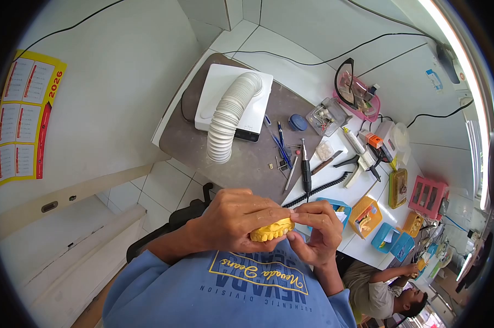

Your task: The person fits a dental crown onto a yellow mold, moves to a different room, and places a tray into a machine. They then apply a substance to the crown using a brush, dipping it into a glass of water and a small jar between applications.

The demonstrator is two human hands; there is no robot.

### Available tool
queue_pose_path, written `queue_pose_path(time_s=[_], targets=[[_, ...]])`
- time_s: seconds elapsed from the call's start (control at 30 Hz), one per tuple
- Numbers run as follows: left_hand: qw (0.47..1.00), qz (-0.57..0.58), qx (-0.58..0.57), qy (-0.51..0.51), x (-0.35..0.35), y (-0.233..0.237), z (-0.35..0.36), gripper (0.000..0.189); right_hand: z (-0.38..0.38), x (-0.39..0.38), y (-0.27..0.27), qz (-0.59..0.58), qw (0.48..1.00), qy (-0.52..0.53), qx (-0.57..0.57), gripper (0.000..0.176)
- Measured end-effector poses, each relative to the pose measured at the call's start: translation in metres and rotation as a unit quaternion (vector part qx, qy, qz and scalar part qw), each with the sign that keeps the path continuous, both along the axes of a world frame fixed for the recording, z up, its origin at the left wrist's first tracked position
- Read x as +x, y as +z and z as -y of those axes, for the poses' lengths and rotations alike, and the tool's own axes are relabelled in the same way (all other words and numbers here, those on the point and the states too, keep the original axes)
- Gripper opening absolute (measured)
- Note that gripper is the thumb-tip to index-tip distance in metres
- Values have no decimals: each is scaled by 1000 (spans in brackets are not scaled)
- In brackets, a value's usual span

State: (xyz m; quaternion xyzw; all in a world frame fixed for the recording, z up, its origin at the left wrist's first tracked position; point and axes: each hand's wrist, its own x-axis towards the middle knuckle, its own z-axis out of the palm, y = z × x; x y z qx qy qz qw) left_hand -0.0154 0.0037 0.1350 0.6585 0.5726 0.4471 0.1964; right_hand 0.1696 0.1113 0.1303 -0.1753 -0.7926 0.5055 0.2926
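In front of my chest is a yellow dental cast, its row of teeth facing down toward my shirt. My left hand is wrapped round it from the left, with the fingers across its top. From the right, my right hand pinches the cast's end between thumb and fingertips. Part of the cast is hidden behind the fingers. Beyond my hands on the bench lie a handpiece with a coiled black cord, and several pens and tools.
A white dust extractor with a ribbed hose stands on the grey mat. Blue trays, an orange tray, a glue gun and a pink basket are to the right. Another person works at lower right.
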Motion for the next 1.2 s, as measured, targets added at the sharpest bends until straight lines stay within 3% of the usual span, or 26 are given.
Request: queue_pose_path(time_s=[0.27, 0.33, 0.53, 0.77, 1.2], targets=[[1000, -14, 11, 8, 0, 2, 2, 39, 3, 3, 5, 5, 999, 7, 37, 28], [1000, -12, 10, 8, -1, 6, 1, 34, 8, 2, 2, -40, 998, -35, 37, 44], [1000, -20, 7, 3, -2, 10, 3, 37, 9, 4, 2, -52, 990, -10, 129, 38], [999, -47, 17, -4, -2, 13, 3, 46, 9, 2, 6, -50, 989, -8, 142, 33], [997, -74, 32, 0, 1, 16, 3, 40, 9, 5, 3, -73, 988, -14, 137, 29]])
